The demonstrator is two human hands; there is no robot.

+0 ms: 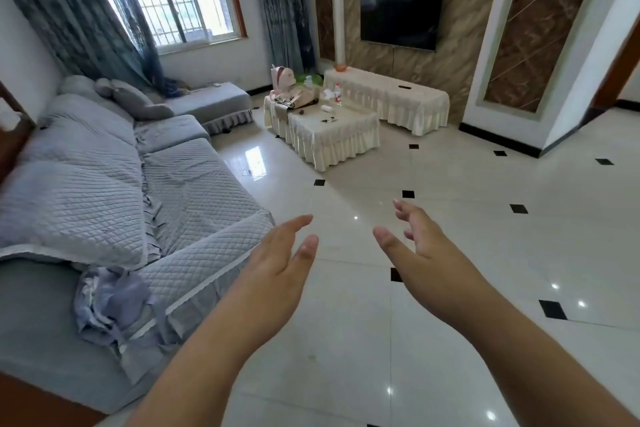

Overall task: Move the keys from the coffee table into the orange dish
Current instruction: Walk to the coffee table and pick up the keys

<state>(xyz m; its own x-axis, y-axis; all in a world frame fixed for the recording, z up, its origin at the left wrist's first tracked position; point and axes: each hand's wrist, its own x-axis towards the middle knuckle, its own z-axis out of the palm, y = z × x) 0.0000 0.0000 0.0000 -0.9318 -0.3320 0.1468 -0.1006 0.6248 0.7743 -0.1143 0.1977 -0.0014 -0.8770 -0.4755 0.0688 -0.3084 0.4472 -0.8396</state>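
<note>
Small dark keys [328,120] lie on the cream-covered coffee table [349,135] across the room. The orange dish [341,68] sits at the left end of the low TV cabinet [408,94] behind that table. My left hand [280,260] and my right hand [420,243] are stretched out in front of me over the floor, far from the table. Both hands are empty, with fingers apart.
A grey quilted sofa [114,191] fills the left side. On the coffee table stand a pink bag [282,80], a plastic bottle [337,94] and other small items. A wall-mounted TV [401,9] hangs above the cabinet. Glossy white floor tiles [485,236] stretch ahead.
</note>
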